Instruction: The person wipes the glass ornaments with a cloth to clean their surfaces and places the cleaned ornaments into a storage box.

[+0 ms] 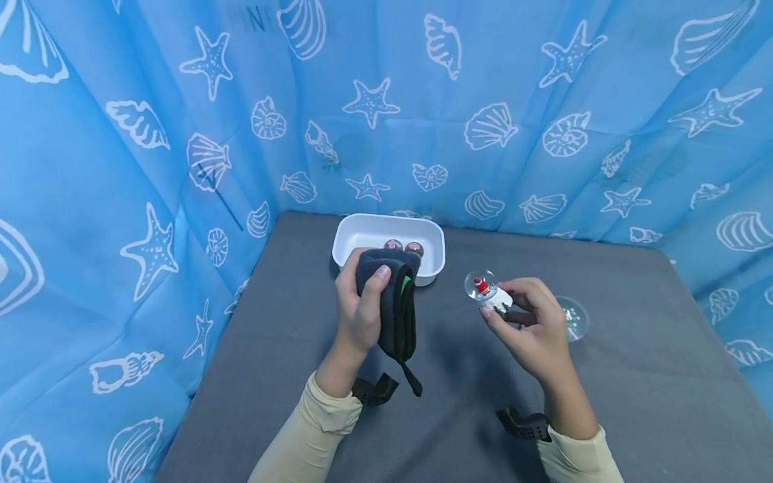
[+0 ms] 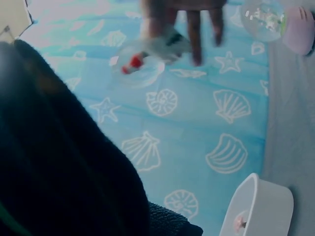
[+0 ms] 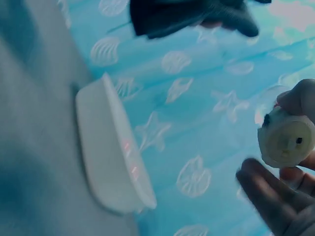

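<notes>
A folded dark cloth (image 1: 395, 302) with black edging and a hanging loop is gripped by my left hand (image 1: 361, 302), raised in front of the white tub. My right hand (image 1: 534, 329) pinches a small snow globe (image 1: 496, 300) by its white base, tilted so the clear dome points up and left; a red figure is inside. In the right wrist view the round underside of the snow globe's base (image 3: 285, 142) faces the camera. The cloth (image 2: 64, 147) fills much of the left wrist view. Cloth and snow globe are apart.
The white tub (image 1: 356, 231) stands at the back of the grey table (image 1: 260, 376), with two small globes (image 1: 414, 249) in it. Another globe (image 1: 572, 318) lies behind my right hand; its pink base (image 2: 299, 30) shows in the left wrist view. A blue shell-print curtain (image 1: 386, 147) borders the table.
</notes>
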{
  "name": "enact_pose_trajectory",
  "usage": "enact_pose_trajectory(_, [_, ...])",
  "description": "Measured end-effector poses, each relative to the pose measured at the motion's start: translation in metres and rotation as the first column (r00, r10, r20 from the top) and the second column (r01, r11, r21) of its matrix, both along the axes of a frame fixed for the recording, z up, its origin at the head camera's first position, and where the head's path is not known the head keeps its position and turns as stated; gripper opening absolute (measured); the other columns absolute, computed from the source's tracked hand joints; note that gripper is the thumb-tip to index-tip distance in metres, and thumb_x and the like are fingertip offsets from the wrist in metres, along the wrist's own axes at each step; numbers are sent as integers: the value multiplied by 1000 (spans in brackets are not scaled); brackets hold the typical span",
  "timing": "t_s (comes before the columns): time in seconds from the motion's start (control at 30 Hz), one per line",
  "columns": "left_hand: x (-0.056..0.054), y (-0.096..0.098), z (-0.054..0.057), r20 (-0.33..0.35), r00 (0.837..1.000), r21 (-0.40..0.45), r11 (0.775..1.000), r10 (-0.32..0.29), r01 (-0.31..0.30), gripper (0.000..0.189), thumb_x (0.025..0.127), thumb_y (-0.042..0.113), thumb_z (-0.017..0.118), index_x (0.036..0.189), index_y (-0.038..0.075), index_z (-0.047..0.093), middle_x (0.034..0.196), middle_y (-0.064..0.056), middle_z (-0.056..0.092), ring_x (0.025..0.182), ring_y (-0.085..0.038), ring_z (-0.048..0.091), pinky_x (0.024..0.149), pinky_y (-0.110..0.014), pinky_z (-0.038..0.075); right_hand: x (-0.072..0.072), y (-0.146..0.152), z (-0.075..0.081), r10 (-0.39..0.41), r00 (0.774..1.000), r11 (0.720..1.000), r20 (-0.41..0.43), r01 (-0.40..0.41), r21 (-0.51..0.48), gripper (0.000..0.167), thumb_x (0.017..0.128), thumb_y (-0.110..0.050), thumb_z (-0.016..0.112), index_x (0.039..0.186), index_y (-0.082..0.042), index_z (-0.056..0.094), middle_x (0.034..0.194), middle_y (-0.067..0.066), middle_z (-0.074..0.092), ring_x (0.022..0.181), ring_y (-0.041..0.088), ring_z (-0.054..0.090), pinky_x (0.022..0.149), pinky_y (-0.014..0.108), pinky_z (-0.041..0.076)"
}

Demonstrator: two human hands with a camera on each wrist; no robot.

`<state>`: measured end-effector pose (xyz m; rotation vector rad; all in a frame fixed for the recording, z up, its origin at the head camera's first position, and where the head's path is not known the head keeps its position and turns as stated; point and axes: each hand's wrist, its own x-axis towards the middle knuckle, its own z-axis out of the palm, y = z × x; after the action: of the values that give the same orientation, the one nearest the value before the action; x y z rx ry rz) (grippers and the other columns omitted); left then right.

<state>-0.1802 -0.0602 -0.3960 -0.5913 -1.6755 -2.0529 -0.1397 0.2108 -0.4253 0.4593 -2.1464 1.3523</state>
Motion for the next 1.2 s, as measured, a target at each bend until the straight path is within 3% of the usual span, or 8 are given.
enact_pose_trajectory(0.13, [2,0,-3,12,1000,-1,1000,-7,7,32,97,24,55,109,-5,63,95,-11,64,81,-20,63,72,-29,56,-3,-11,13,94,995,992,-44,-98,-76,51,69,24,81,116,9,71,111,11,61,98,7,76,69,19,61])
enact_pose_trajectory(0.3, [3,1,-8,15,1000,2,1000,-6,5,31,98,23,55,109,-5,63,93,-9,63,79,-18,63,70,-28,55,-7,-24,27,155,983,983,-98,-163,-80,54,67,23,83,119,10,71,112,12,62,96,6,75,74,19,61])
enact_pose_trajectory(0.53, [1,2,-8,-9,1000,10,1000,-2,2,32,98,22,53,109,-6,62,95,-8,64,80,-18,63,70,-28,56,-13,-37,41,211,952,970,-222,-231,-69,43,82,-6,90,117,12,74,113,16,65,86,10,61,80,14,58])
enact_pose_trajectory(0.73, [2,2,-3,-27,1000,35,999,2,-2,34,97,22,52,108,-8,62,97,-7,64,84,-18,62,75,-28,56,-14,-46,53,243,939,966,-245,-257,-27,44,87,-20,88,117,10,75,113,19,64,92,12,61,83,15,57])
enact_pose_trajectory(0.97, [1,3,-3,-42,999,20,1000,-6,6,34,97,21,51,108,-9,61,96,-9,63,83,-18,61,75,-28,55,-13,-50,56,271,931,956,-242,-289,-40,46,88,-22,88,117,10,75,115,21,63,98,13,64,86,18,59])
enact_pose_trajectory(1.2, [2,6,-1,-29,999,-13,1000,-23,23,36,97,23,51,109,-8,62,96,-11,63,84,-19,61,75,-29,54,-12,-52,56,280,936,959,-215,-285,9,42,89,-20,87,119,6,76,115,22,63,104,14,65,88,19,60])
